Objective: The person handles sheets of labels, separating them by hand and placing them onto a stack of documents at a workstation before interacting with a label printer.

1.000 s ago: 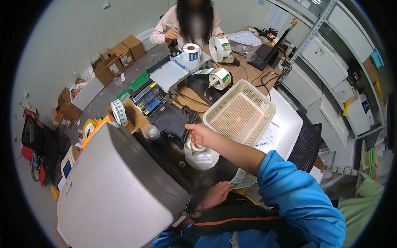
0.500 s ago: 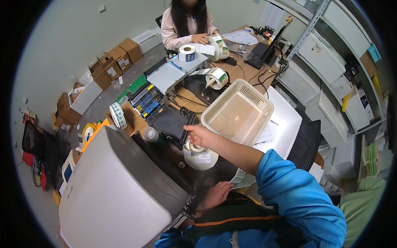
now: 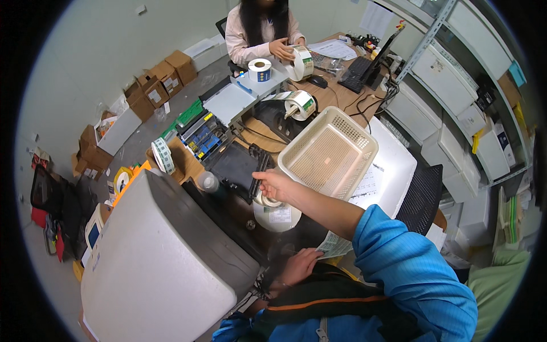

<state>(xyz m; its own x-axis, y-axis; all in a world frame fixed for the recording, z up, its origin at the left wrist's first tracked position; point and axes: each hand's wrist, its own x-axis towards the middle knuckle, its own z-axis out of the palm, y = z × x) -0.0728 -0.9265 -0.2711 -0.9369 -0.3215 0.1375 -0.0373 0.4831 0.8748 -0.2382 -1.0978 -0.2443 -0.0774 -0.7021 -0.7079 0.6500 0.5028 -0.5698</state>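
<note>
My right hand (image 3: 274,186) reaches out over the black machine and is closed on a black bar (image 3: 259,175) of it. Just under that wrist sits a white roll (image 3: 277,216) with a printed label on its face; the hand partly covers its core. Close to my body, my left hand (image 3: 300,266) has its fingers together at the edge of a printed label strip (image 3: 334,245), which passes partly behind my right arm. Its thumb is hard to see. A large pale grey machine cover (image 3: 154,256) stands raised on the left.
A cream plastic basket (image 3: 327,154) lies right of my right hand on a white foam tray (image 3: 399,165). Across the desk a co-worker (image 3: 262,34) handles a label roll (image 3: 300,62). Cardboard boxes (image 3: 154,90) line the left wall; shelves with white bins (image 3: 444,74) stand right.
The co-worker's hand has lifted and shifted on the label roll, which now stands more upright. My two hands have stayed almost where they were.
</note>
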